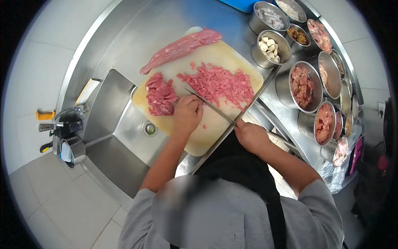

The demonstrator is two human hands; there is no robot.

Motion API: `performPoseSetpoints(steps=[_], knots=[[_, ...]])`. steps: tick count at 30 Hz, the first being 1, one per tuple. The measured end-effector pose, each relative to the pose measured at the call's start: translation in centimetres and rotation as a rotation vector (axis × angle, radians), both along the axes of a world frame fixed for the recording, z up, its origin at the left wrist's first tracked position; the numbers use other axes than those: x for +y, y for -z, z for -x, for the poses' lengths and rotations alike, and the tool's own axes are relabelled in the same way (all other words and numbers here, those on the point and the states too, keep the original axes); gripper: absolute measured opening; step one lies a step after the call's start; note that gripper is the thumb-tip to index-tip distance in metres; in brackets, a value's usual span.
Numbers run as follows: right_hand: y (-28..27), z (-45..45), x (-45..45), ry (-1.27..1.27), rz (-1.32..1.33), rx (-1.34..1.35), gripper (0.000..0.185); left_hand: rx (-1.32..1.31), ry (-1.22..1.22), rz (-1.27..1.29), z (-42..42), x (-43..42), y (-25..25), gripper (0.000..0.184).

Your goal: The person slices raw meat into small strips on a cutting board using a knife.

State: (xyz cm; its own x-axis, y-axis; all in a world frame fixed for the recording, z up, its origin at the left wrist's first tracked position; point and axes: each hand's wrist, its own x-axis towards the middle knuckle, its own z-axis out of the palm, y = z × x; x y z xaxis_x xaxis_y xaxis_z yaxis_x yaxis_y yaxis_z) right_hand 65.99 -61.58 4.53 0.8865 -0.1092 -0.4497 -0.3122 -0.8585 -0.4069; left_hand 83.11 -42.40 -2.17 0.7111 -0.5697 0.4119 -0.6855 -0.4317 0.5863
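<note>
A kitchen knife [212,106] lies slanted across the pale cutting board [199,143], its tip toward the upper left. My right hand [251,136] is closed around its handle at the board's near right edge. My left hand [188,111] rests on the board with curled fingers beside the front part of the blade. Whatever is under those fingers is hidden. Left of it sits a heap of larger raw meat pieces [161,94]. Finely chopped meat [222,84] spreads beyond the blade. A long uncut strip of meat [181,50] lies along the far edge.
A steel sink [108,103] with a tap [70,113] adjoins the board's left side. To the right stand several steel containers, including one of pale pieces like garlic cloves [269,49] and one of cut meat [302,87]. Something blue [238,4] shows at the far edge.
</note>
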Motion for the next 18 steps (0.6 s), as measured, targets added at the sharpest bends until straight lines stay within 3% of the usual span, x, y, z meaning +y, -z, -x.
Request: performPoseSetpoints(steps=[3, 6, 10, 16, 18], knots=[[-2.0, -1.0, -0.1, -0.045, 0.021, -0.048, 0.020, 0.151, 0.070, -0.099, -0.7, 2.0, -1.6, 0.011], [-4.9, 0.3, -1.1, -0.040, 0.091, -0.069, 0.019, 0.017, -0.136, -0.071, -1.5, 4.2, -3.2, 0.016], [-4.0, 1.8, -0.4, -0.073, 0.073, -0.047, 0.021, 0.135, -0.358, 0.077, -1.7, 5.1, -4.1, 0.023], [0.5, -0.4, -3.7, -0.093, 0.161, -0.136, 0.019, 0.044, -0.241, -0.010, -0.4, 3.3, -4.8, 0.025], [-1.2, -1.4, -4.5, -0.125, 0.153, -0.193, 0.021, -0.005, -0.218, -0.019, 0.1, 2.8, -5.0, 0.025]])
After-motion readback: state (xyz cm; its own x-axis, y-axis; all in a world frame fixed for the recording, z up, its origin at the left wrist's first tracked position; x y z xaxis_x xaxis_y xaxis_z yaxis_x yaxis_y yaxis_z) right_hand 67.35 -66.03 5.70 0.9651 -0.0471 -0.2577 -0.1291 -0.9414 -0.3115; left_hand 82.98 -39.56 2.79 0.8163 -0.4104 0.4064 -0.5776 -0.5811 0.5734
